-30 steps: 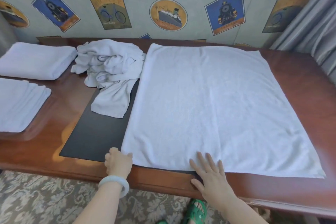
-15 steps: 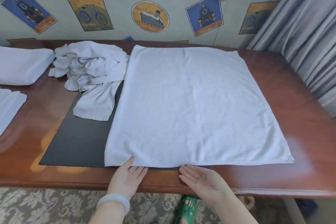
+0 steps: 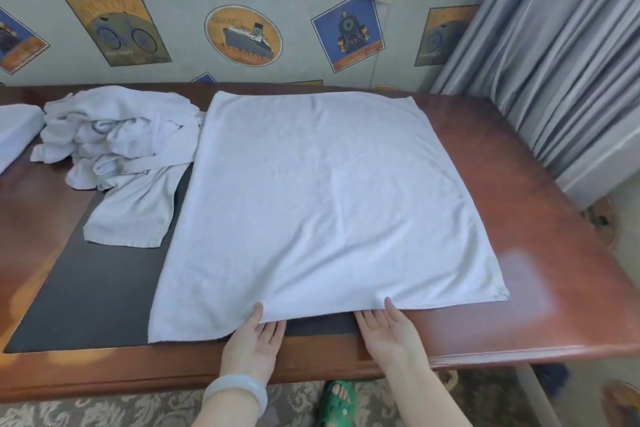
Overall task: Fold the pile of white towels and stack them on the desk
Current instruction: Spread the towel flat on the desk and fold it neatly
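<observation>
The spread towel (image 3: 325,204) lies flat and white on the wooden desk (image 3: 540,253), reaching from near the far edge almost to the near edge; its left part covers a black desk mat (image 3: 90,295), its right part lies on bare wood. The middle of its near hem is lifted a little off the mat, between the two hands.

The left hand (image 3: 254,340) is palm up at that hem, thumb on top of the cloth and fingers slipped just under it, pinching the edge. The right hand (image 3: 388,336), just to its right, is also palm up and holds the hem the same way, thumb above and fingertips beneath. A pale bangle (image 3: 235,392) sits on the left wrist.

Left of the spread towel, touching its far left edge, is a crumpled pile of towels (image 3: 117,135), one end trailing onto the mat; further left, at the frame's edge, is part of a folded towel (image 3: 15,128).

Behind the desk is wallpaper (image 3: 242,35) printed with ship, bicycle and locomotive badges; a grey curtain (image 3: 554,62) hangs at the right. Below the near edge show a patterned carpet (image 3: 104,412) and a green sandal (image 3: 337,402).
</observation>
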Motion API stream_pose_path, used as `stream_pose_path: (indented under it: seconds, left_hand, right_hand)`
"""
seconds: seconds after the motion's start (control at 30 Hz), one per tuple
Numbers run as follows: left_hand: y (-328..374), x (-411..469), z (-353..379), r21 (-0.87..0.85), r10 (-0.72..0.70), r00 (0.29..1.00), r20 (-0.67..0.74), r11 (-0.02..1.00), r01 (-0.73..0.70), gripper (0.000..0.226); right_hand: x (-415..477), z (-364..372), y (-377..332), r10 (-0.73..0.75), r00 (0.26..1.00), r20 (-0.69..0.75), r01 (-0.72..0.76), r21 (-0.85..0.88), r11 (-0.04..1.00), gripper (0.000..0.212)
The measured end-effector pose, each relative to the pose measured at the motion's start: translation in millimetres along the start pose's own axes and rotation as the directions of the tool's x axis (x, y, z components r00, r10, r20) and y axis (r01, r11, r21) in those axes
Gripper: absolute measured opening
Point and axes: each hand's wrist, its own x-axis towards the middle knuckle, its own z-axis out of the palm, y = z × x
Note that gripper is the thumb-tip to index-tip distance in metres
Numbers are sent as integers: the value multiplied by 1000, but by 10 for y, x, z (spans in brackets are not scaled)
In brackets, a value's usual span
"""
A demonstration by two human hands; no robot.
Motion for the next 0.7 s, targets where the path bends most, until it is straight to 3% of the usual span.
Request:
stream_pose_path:
  seconds: [0.13,0.27,0.4,0.47,0.53,0.57,0.6,0.67,0.7]
  left_hand:
    - [16,-45,-9,10,-9,1000,8,1000,9,11]
    - [142,-176,-85,126,42,999,25,991,-44,11]
    - [187,-377,-291,296,23,999,39,954,-34,12]
    - [241,-546,-457,360,-59,997,51,932,36,29]
    - [331,-663,-596,410,-198,972,123,903,132,78]
    - [374,-684,-620,414,-214,966,147,900,136,88]
    - [410,-717,-572,404,-174,967,184,910,87,78]
    - [507,-687,-346,344,52,976,210,931,-124,30]
    - [570,-668,-175,324,166,959,229,916,-236,19]
  right_hand:
    - [40,-25,-349,-15,1000,-2,15,13,1000,32]
    - [13,-63,-595,-98,995,-36,99,11,995,30]
    - [-210,-311,-691,-195,978,-77,167,-282,945,27]
    - [-408,-487,-702,-246,963,-113,163,-483,860,25]
    - [-629,-585,-716,-334,936,-112,196,-623,757,21]
    - [-734,-574,-731,-398,913,-87,243,-667,705,15]
    - [-818,-516,-755,-473,879,-53,303,-704,642,15]
    - [-932,-267,-827,-607,794,31,422,-747,513,16]
    - [-967,-90,-867,-647,758,84,477,-747,463,14]
